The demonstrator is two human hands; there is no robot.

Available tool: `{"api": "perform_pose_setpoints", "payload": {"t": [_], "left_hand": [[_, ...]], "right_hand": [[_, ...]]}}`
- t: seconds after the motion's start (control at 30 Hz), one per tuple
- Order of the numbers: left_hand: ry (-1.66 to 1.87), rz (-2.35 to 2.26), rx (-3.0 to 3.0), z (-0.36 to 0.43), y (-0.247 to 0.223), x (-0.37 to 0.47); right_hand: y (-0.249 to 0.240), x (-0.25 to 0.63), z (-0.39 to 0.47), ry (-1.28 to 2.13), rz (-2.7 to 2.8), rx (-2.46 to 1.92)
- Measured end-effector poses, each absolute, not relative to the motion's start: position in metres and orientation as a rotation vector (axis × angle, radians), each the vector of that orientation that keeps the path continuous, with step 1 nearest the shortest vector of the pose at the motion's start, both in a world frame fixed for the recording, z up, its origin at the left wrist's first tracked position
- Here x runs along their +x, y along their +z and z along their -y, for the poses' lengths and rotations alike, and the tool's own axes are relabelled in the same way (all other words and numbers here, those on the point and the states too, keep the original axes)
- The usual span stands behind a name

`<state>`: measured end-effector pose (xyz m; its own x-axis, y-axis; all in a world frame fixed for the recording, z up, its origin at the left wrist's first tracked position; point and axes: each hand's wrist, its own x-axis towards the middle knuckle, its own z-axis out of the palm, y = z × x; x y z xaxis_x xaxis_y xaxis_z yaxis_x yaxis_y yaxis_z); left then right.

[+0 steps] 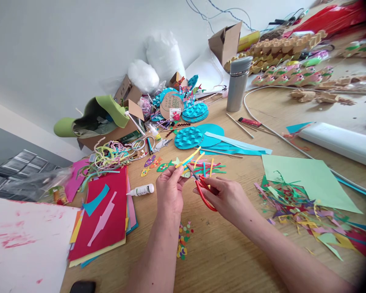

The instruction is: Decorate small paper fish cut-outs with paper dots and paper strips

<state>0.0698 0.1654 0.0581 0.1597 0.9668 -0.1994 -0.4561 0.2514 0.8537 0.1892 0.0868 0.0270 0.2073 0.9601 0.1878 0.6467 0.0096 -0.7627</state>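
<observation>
My left hand [171,188] pinches a thin yellow paper strip [191,156] that points up and to the right; a bit of blue shows beside it. My right hand [224,194] is wrapped round the handles of red scissors [208,199], whose blades reach toward the fingertips of my left hand. Behind both hands lie colourful paper strips [218,166] and small paper fish [164,167]. Small round paper bits [183,244] are on the table under my left forearm. A white glue bottle [142,190] lies on its side left of my left hand.
Stacked coloured paper [105,215] lies left, paper scraps [311,215] and a pale green sheet [311,179] right. Blue cardboard pieces [189,138], a grey bottle [238,85], a green cap [94,114] and a white cable [280,140] are farther back. A black object [83,287] sits at the near edge.
</observation>
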Motion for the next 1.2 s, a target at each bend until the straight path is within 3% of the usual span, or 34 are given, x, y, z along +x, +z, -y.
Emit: {"api": "perform_pose_setpoints", "payload": {"t": [0.2,1.2], "left_hand": [[1.165,-0.864,0.707,-0.1651,0.0596,0.0694],[1.124,-0.881,0.773,-0.172,0.0608,0.0617]], "right_hand": [[0.0285,0.1875,-0.0871,0.639,1.463,-1.644],[0.0328,0.1867,-0.0854,0.582,1.524,-1.631]]}}
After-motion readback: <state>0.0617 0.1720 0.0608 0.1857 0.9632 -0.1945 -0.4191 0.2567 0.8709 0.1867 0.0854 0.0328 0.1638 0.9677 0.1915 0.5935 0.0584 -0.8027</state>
